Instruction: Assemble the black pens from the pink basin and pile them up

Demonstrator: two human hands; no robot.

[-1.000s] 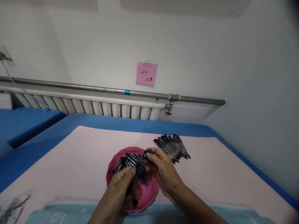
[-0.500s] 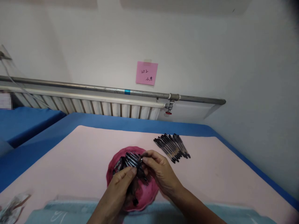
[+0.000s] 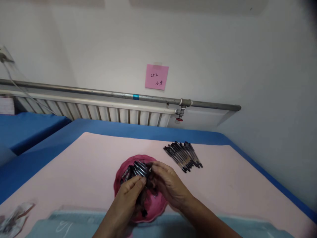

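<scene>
A pink scalloped bowl point(image 3: 155, 211) holds loose black pen parts point(image 3: 140, 168), some with shiny clear barrels. Over the bowl, my left hand point(image 3: 130, 191) pinches a small black pen part point(image 3: 148, 175) between thumb and forefinger. Facing it, my right hand point(image 3: 170, 183) has its fingers closed at the same spot, on the other end of that part. The fingers hide most of the piece, so its exact shape does not show. To the upper right of the bowl lie several capped black pens point(image 3: 182, 157), side by side in a slanting row.
The pink sheet point(image 3: 230, 185) covers a blue bed-like surface point(image 3: 148, 128). A light blue cloth point(image 3: 81, 224) runs along the near edge, with a crumpled plastic bag point(image 3: 17, 219) at left. Behind are a white radiator point(image 3: 123, 114), a metal pipe point(image 3: 104, 93) and a pink note point(image 3: 157, 77).
My right fingers have curled further over the black part and cover more of it. My left hand keeps its pinch almost in place. The row of pens is unchanged; the view shifts slightly.
</scene>
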